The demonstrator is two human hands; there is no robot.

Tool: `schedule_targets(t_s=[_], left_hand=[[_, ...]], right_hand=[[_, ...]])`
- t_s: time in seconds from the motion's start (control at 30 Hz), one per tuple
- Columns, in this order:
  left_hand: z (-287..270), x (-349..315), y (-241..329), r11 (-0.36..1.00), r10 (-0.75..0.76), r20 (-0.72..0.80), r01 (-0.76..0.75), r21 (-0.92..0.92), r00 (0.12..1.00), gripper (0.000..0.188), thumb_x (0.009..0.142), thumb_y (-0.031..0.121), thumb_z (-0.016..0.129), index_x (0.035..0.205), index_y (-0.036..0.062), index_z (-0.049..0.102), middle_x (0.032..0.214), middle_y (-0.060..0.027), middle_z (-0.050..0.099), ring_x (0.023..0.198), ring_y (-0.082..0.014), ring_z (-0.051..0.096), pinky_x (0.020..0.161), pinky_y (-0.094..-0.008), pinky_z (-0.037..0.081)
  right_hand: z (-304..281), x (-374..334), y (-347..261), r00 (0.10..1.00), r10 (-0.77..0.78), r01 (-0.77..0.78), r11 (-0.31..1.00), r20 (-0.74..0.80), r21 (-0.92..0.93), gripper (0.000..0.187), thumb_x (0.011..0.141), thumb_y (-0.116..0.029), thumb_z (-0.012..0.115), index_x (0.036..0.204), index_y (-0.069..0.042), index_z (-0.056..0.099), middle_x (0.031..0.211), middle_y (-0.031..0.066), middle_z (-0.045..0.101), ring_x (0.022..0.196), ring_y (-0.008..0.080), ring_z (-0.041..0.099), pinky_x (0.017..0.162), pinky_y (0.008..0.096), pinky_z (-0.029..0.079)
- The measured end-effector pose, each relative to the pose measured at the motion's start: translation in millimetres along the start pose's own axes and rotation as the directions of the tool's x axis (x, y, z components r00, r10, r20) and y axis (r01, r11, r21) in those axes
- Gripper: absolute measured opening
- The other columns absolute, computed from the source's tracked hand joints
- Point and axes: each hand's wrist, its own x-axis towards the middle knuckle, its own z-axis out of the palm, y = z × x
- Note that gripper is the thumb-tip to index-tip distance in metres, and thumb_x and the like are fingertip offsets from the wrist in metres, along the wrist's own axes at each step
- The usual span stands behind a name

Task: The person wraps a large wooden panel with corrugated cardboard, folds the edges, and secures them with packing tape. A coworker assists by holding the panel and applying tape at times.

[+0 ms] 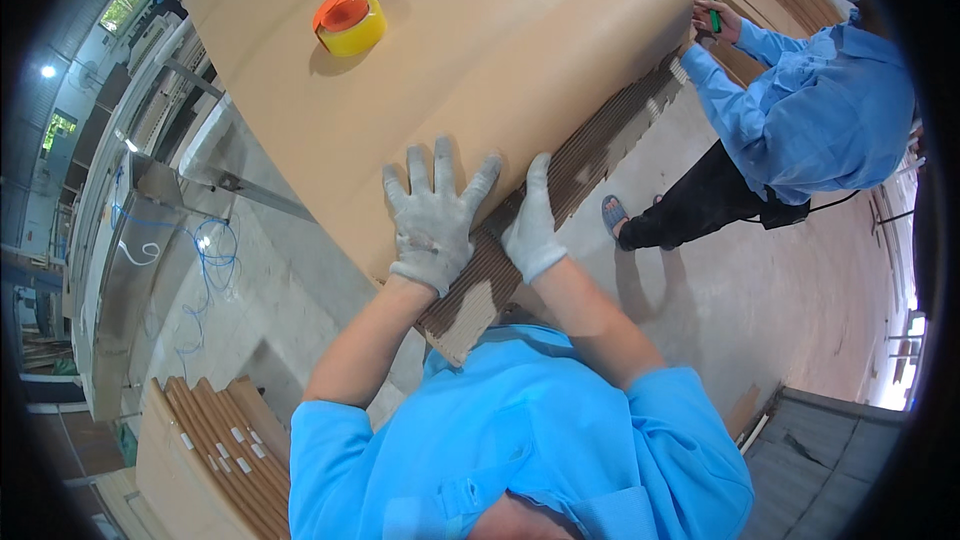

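My left hand (438,215), in a grey-white work glove, lies flat on a large brown cardboard sheet (460,60) with its fingers spread. Beside it, my right hand (536,222), gloved too, rests against the ribbed dark strip (595,155) of corrugated cardboard below the sheet's curved edge. One digit points away from me, stretched out; its other fingers are largely hidden. Farther up the sheet, at the left, sits a tape dispenser (349,16) with an orange body and a yellow roll. Neither hand touches it.
At the right, a person in a blue shirt (810,110) holds the sheet's far edge and a green-handled tool (711,2). Brown panels (225,445) stand in a stack at lower left. A blue hose (212,255) lies on the left floor. A grey-topped surface (815,455) is at lower right.
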Motion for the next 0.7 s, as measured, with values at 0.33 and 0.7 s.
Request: schedule_targets(t_s=[0.33,0.7], left_hand=[[-15.9,4.6,-27.1,0.975,0.155,0.079,-0.139,-0.174,0.985,0.1,0.06,0.056,0.082,0.15,0.036,0.043,0.158,-0.0233,0.03,0.141,-0.0522,0.028,0.111,-0.0698,0.022],[-3.9,3.3,-40.4,0.982,0.144,0.048,-0.137,-0.128,0.988,0.101,0.06,0.063,0.08,0.15,0.0347,0.044,0.158,-0.0222,0.029,0.141,-0.0525,0.027,0.114,-0.0671,0.019]], right_hand=[[1.2,0.2,19.9,0.984,0.147,-0.155,0.985,0.101,0.078,0.063,0.096,-0.059,0.056,0.137,-0.013,0.043,0.13,0.0088,0.053,0.123,0.0244,0.054,0.101,0.0469,0.051],[12.9,-6.5,18.7,0.967,0.096,-0.092,0.995,0.237,-0.028,0.1,0.085,-0.085,0.04,0.153,-0.013,0.029,0.152,0.0134,0.039,0.139,0.031,0.04,0.114,0.0475,0.039]])
